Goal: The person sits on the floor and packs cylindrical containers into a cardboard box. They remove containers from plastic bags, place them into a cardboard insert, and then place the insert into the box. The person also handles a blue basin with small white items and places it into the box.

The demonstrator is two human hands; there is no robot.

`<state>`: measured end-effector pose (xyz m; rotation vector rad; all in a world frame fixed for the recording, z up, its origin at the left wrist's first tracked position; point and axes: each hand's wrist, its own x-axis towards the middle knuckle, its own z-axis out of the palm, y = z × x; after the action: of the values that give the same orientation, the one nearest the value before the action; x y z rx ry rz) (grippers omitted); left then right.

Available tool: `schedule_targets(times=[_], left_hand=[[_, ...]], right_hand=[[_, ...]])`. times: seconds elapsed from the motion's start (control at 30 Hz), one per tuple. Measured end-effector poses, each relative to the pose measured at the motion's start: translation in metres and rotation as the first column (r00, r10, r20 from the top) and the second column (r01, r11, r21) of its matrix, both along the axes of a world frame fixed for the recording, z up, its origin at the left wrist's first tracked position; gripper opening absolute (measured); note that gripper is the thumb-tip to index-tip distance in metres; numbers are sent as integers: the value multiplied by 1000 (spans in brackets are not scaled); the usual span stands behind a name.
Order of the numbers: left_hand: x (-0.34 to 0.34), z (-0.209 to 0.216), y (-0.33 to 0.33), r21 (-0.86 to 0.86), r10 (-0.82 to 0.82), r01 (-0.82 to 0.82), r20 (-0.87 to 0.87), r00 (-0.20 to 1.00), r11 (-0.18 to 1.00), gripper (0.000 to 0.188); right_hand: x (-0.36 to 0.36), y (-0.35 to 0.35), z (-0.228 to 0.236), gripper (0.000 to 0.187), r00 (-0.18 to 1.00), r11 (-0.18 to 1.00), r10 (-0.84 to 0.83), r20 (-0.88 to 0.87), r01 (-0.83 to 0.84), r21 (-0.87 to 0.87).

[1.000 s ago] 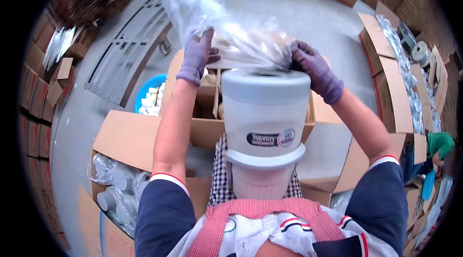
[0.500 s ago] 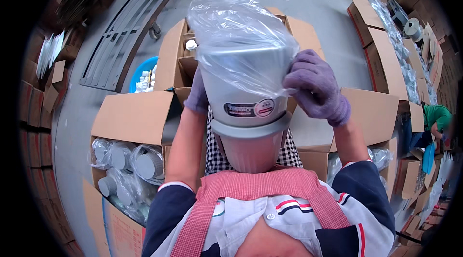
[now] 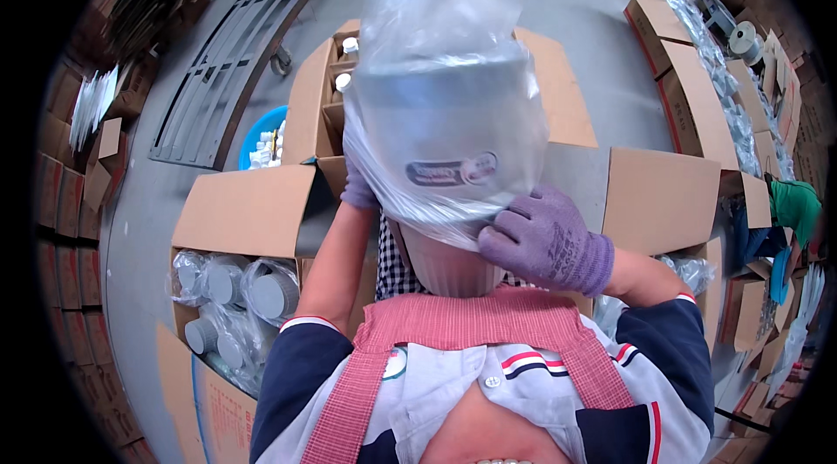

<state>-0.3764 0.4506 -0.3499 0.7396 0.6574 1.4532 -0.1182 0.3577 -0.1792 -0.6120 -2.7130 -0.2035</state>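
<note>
In front of my chest stands a silver-grey plastic container [image 3: 445, 128], bucket-shaped, with a dark oval label and a ribbed, see-through lower part. A clear plastic bag [image 3: 449, 2] covers its upper part, its loose end standing up beyond the far rim. My right hand [image 3: 549, 242], in a purple knit glove, has its fingers closed on the bag's edge at the container's lower right. My left hand [image 3: 359, 185], gloved alike, is against the left side; its fingers are hidden behind the bag and container.
Open cartons surround me; the left one holds bagged grey-lidded containers [image 3: 272, 294], the far one white-capped bottles [image 3: 343, 81]. A blue basin [image 3: 253, 137] holds small white parts. A metal pallet cart [image 3: 231, 63] stands far left. At right, a person in green [image 3: 792, 207] bends over.
The bag has come down over the container past its label and grey band. My right hand moved down and toward me with the bag's edge.
</note>
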Motion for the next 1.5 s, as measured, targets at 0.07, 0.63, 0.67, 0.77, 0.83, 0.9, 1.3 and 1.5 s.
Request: schedule_targets(times=[0.07,0.63,0.67,0.77,0.83,0.9,1.3,1.5], left_hand=[[-23,-39,-22,-68,-62,73,160,985,995,49],[11,-59,-199,158,228,229,-919,-323,961,42],[11,-46,-214,-35,13,139,-943,-334,990,40],[-18,8,-220,-355,-583,485,-257,771,799,36],[-28,-1,-229,-449,-555,556,149,818,699,39],[-7,33,-222,-104,-341,355,130,931,929,46],[34,128,-143,242,213,647,-969,125,723,16],[103,268,-103,423,254,662,-905,342,619,33]], right_hand=[[11,-11,-21,20,999,992,-35,3,35,-120],[22,-83,-174,60,853,873,-486,-188,463,-155],[14,-80,-174,61,832,862,-506,-229,479,-165],[-21,-72,-156,61,820,789,-536,-202,401,-465],[-32,-59,-141,49,724,708,-608,-326,308,-635],[-30,-42,-132,42,657,558,-656,-371,91,-825],[-109,89,-364,46,754,791,-502,-423,204,-576],[-25,33,-84,52,169,797,-576,-800,332,-504]])
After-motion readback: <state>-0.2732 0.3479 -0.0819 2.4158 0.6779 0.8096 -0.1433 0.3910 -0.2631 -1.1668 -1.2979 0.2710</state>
